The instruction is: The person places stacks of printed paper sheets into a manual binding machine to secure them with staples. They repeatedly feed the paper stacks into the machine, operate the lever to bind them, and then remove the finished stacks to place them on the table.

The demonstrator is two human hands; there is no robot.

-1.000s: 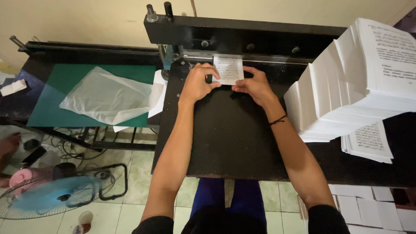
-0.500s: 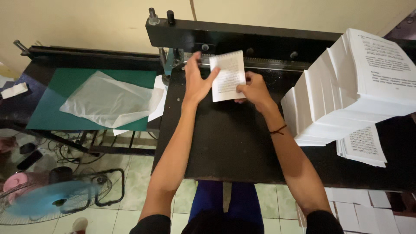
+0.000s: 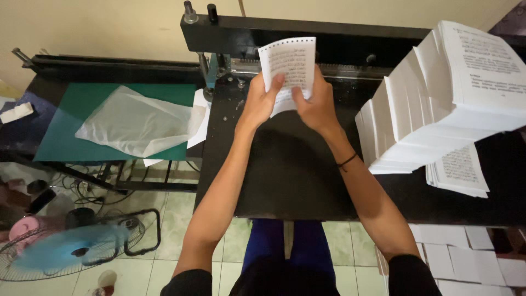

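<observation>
Both my hands are clamped on a small stack of printed sheets (image 3: 287, 68), left hand (image 3: 262, 101) and right hand (image 3: 313, 104) pinching its lower edge, holding it upright above the black table (image 3: 290, 170). Just behind my fingers sits the black punching machine (image 3: 350, 35), and off to the right there's a big fanned paper pile (image 3: 438, 98).

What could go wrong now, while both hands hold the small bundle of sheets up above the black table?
1. The left hand and right hand grip the bundle of sheets only at its lower edge, so the sheets may fan out or slip onto the black table.
2. The tall paper stack on the right leans in steps, close to the right forearm; a bump might topple it.
3. The hands are close to the punching machine; fingers could get caught.
</observation>
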